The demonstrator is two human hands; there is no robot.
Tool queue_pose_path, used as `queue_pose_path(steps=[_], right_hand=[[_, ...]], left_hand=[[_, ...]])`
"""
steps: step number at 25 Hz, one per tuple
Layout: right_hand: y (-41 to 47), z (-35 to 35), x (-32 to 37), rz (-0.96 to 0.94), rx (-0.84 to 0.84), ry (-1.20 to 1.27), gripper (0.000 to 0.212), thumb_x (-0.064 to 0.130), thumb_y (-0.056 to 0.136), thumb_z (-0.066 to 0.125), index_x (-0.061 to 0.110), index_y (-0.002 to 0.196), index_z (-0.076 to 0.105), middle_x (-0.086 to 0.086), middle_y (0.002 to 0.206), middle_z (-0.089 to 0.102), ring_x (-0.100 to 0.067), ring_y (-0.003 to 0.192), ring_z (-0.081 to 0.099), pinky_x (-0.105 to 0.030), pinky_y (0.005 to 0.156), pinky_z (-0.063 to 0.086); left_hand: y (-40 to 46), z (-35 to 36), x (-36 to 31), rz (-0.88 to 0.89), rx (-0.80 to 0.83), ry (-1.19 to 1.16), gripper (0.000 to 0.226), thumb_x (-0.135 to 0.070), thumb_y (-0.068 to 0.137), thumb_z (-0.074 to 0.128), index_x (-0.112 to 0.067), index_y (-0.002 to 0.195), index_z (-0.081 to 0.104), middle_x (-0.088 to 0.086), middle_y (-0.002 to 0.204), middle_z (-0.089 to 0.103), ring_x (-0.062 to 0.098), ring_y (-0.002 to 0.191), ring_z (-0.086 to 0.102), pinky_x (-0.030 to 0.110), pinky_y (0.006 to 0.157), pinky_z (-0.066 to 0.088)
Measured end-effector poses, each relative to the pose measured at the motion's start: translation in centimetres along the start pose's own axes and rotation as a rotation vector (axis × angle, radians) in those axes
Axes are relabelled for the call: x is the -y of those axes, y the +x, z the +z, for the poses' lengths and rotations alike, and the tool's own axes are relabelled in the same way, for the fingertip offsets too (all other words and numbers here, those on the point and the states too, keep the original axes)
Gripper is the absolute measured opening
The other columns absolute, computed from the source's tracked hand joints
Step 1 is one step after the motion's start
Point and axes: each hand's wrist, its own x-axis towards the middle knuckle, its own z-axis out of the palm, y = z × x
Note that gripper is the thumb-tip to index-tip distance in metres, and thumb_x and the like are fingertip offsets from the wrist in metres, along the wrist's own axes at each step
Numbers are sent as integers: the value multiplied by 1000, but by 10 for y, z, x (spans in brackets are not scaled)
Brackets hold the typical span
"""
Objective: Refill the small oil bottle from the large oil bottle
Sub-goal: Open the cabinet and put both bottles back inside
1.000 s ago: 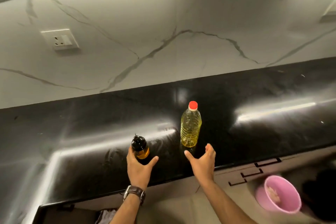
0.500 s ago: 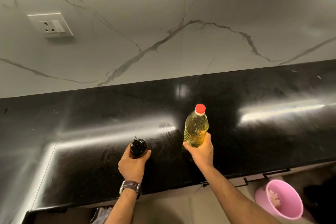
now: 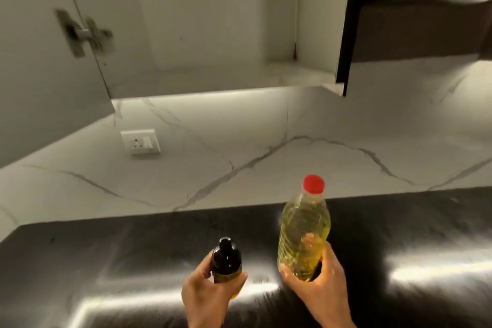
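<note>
The small oil bottle [image 3: 226, 261], dark with a black spout top, is upright in my left hand [image 3: 210, 295], whose fingers wrap its lower body. The large oil bottle [image 3: 303, 234], clear plastic full of yellow oil with a red cap, is held by its base in my right hand [image 3: 319, 287]. Both bottles are lifted above the black countertop [image 3: 106, 261], the large one to the right of the small one and a little apart from it. Both caps are on.
An open wall cabinet [image 3: 213, 74] with a bare white shelf hangs above the marble backsplash [image 3: 266, 146]. Its door with a hinge [image 3: 85, 34] stands at the left. A wall socket [image 3: 140, 141] sits below it.
Both hands closed around the bottles and lifted them off the countertop. The view tilted upward, bringing the open cabinet into sight.
</note>
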Motion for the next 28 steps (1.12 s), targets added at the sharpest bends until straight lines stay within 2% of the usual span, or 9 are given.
queue_pose_path(steps=[1,3,5,7,10,14,17,24,28], right_hand=[[13,-7,22,-44,-7,31,69,54,55,93,38,113,58,13,98,68,-7,90,67,-26,77,56],[39,-21,70,-135,-35,82,66,50,59,95,40,112,57,13,100,68,-5,90,68,-26,76,58],[66,-35,122,-220,-63,120,62,46,62,95,44,108,55,16,101,67,-3,90,68,-19,72,55],[93,-48,173,-305,-85,147,58,46,65,93,44,108,54,21,102,66,-1,90,67,-16,72,53],[135,-62,234,-417,-162,112,62,53,67,90,33,117,59,16,100,68,-4,88,67,-23,74,55],[194,-73,290,-364,-166,60,64,58,69,86,29,121,62,13,101,67,-13,91,66,-28,75,50],[231,-70,306,-319,-155,17,67,62,66,84,26,118,63,10,103,70,-15,90,67,-31,74,54],[275,-53,309,-220,-129,-76,73,64,70,83,20,124,62,4,108,66,-19,90,58,-29,74,44],[282,-50,308,-208,-117,-95,63,58,73,83,21,120,62,5,103,64,-19,90,57,-29,72,41]], left_hand=[[9,-3,-28,61,16,-21,67,-40,41,102,-47,103,78,-17,80,77,9,79,74,40,78,63],[28,-12,-90,193,6,-54,55,-42,46,100,-39,98,80,-16,78,77,5,72,73,41,73,64],[43,-24,-156,302,-23,-84,43,-37,52,101,-38,88,78,-23,77,75,-4,71,71,33,73,62],[55,-35,-217,397,-28,-134,37,-36,57,100,-38,84,75,-26,79,74,-6,75,70,27,72,59],[82,-47,-285,444,-25,-210,35,-37,58,100,-39,81,74,-24,80,75,-5,75,70,31,76,60],[126,-54,-354,447,-52,-265,40,-39,52,100,-29,85,80,-12,81,78,11,81,76,43,83,63],[161,-53,-380,422,-57,-260,39,-34,55,101,-26,87,80,-9,82,79,14,83,76,44,84,64],[219,-43,-381,358,-50,-185,40,-34,57,101,-27,87,77,-7,88,78,17,86,74,46,87,62],[227,-41,-379,385,-27,-181,40,-33,58,101,-26,90,77,-6,89,78,17,87,75,44,88,62]])
